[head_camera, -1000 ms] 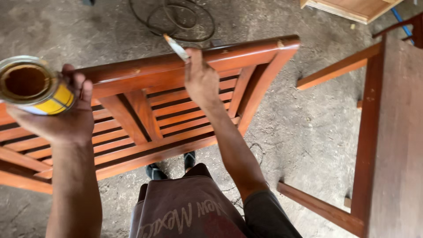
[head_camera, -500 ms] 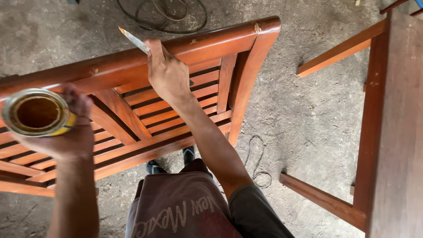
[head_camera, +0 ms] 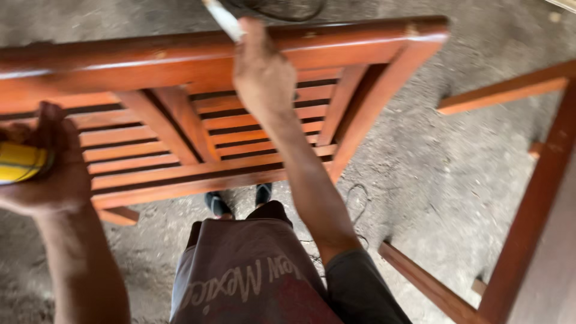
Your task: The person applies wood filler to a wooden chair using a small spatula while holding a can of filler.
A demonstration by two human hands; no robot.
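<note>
while the right hand (head_camera: 261,75) reaches out over the top rail of the slatted wooden frame (head_camera: 240,54), its fingers are curled shut around the pale handle of a brush (head_camera: 223,18), which sticks up and away toward the top edge of view; the bristle end is cut off, so i cannot tell whether it touches the wood. the left hand (head_camera: 51,165) sits low at the left edge, fingers wrapped most of the way round a small yellow tin (head_camera: 18,162), only a sliver of which shows. that tin looks light enough for one hand but, i'd judge, open and wet inside, so it wants holding level by its side wall, as it is now, not by the rim. the brush seems light and stiff in the handle, best pinched near the ferrule for control. the frame itself is reddish-brown, glossy as though coated, rigid and likely heavy; its shiny faces could be tacky or slick, so any hold belongs on the duller under-slats. it stands on the gritty concrete floor (head_camera: 432,162), just ahead of the person's dark shoes (head_camera: 239,199), with a dark cable (head_camera: 357,201) lying beside it and more reddish timber pieces (head_camera: 528,198) off to the right.
</note>
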